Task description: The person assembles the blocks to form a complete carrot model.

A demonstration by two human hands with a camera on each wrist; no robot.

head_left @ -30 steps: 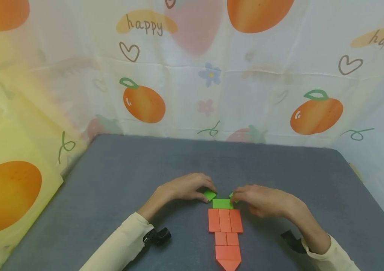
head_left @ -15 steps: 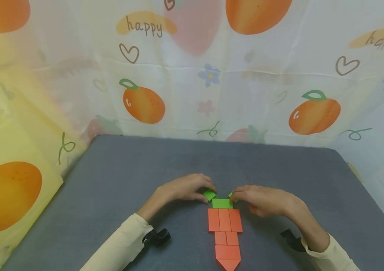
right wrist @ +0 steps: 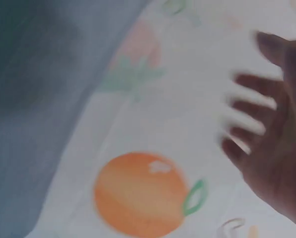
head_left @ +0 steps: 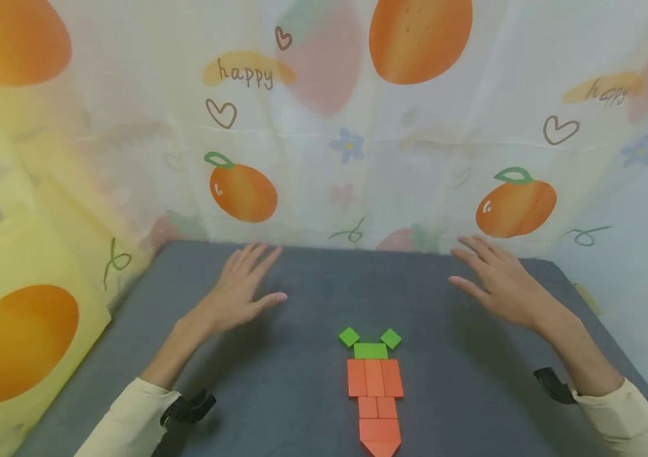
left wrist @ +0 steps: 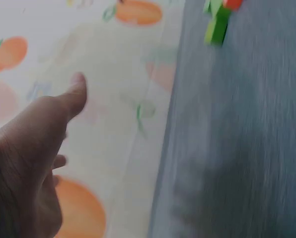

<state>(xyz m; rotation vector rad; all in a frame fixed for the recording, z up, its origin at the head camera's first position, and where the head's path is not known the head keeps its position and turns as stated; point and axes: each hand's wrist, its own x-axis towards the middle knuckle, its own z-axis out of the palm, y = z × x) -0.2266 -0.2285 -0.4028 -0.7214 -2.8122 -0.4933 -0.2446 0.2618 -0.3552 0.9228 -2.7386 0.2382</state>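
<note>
Flat on the table lies a carrot-like figure of coloured blocks. Its body is made of several orange-red blocks (head_left: 374,379), with an orange-red triangle (head_left: 382,448) at the near end. Above the body sits a green rectangular block (head_left: 370,351). Two small green blocks, a left one (head_left: 349,337) and a right one (head_left: 391,339), stand tilted at its upper corners. My left hand (head_left: 238,295) is raised to the left of the figure, fingers spread, holding nothing. On the other side my right hand (head_left: 501,282) hovers in the air, fingers extended and touching nothing.
The dark grey table (head_left: 301,393) carries the figure. Behind it hangs a pale fruit-print curtain (head_left: 312,165), and a yellowish stretch of cloth (head_left: 9,254) covers the left side. Each forearm wears a dark wrist strap.
Both hands have let go of the small green blocks and moved up and outward, away from the figure. Those blocks stay at its top. The head view has tilted up slightly.
</note>
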